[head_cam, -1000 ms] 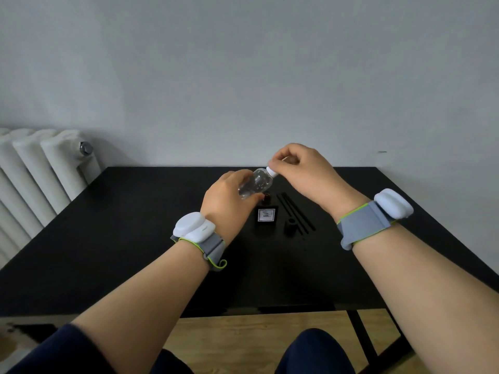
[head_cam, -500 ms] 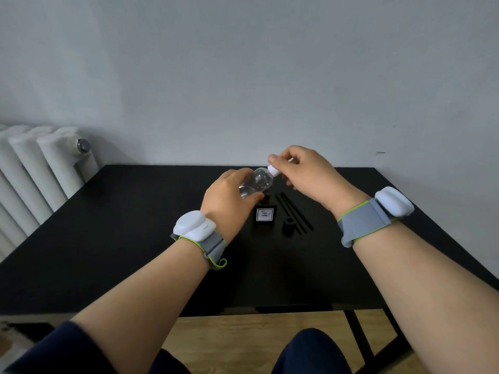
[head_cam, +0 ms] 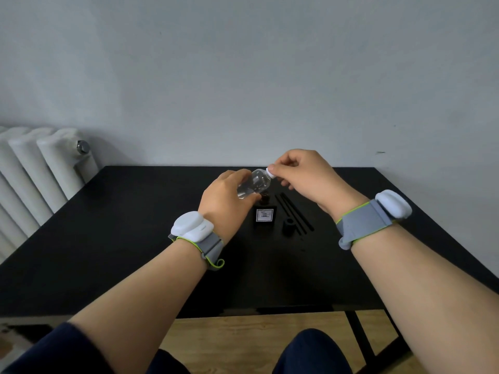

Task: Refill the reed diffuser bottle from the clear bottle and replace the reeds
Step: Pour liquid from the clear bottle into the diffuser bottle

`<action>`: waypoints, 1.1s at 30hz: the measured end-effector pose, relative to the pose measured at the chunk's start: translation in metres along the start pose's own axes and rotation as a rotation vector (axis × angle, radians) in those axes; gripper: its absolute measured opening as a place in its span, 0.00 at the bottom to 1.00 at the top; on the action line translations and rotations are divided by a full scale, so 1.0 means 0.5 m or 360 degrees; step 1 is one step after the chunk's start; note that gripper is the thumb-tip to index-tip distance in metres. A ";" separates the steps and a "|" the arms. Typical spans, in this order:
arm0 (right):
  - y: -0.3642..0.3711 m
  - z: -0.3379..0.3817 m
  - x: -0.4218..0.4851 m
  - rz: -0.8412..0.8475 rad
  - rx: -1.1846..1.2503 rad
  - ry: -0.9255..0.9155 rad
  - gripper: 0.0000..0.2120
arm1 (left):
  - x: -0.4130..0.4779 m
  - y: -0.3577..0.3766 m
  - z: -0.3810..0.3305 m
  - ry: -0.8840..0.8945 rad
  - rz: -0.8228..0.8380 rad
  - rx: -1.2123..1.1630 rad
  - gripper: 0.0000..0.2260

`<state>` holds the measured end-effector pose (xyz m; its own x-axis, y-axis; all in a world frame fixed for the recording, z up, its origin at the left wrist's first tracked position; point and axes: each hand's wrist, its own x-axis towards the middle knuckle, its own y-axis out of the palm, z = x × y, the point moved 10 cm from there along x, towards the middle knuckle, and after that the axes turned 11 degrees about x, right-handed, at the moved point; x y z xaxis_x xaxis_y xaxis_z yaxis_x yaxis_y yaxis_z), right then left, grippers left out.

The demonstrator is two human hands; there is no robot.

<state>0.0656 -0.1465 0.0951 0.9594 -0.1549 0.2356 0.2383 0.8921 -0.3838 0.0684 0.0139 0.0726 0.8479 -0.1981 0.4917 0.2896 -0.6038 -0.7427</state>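
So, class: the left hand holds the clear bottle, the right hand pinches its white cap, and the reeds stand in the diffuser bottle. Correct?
Not quite. The head view shows the reeds lying flat on the table, right of the diffuser bottle. The rest holds.

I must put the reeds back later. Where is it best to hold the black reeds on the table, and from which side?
Pinch the black reeds together near their middle, from above: they lie flat as a bundle, right of the diffuser bottle, its cap beside their near end.

Two bottles, one cap, several reeds.
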 end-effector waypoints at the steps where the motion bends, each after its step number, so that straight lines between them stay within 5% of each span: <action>1: 0.000 0.003 -0.001 0.0005 0.0024 -0.0021 0.06 | 0.000 0.000 0.001 -0.0003 0.0003 -0.0004 0.16; 16: -0.060 -0.010 0.000 -0.0188 0.0239 -0.0089 0.06 | -0.004 0.016 0.004 -0.0018 0.0066 -0.0012 0.16; 26: -0.083 -0.156 -0.003 -0.0096 -0.0674 0.0076 0.09 | 0.006 -0.004 0.036 -0.0087 -0.0016 0.0011 0.17; 33: -0.077 -0.189 -0.008 -0.0021 -0.0838 0.0134 0.09 | 0.009 -0.005 0.050 -0.0112 -0.0028 0.0025 0.17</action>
<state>0.0669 -0.2202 0.0248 0.9594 -0.2178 0.1794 0.2733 0.5595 -0.7825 0.0825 0.0336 0.0652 0.8715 -0.1326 0.4722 0.3114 -0.5943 -0.7415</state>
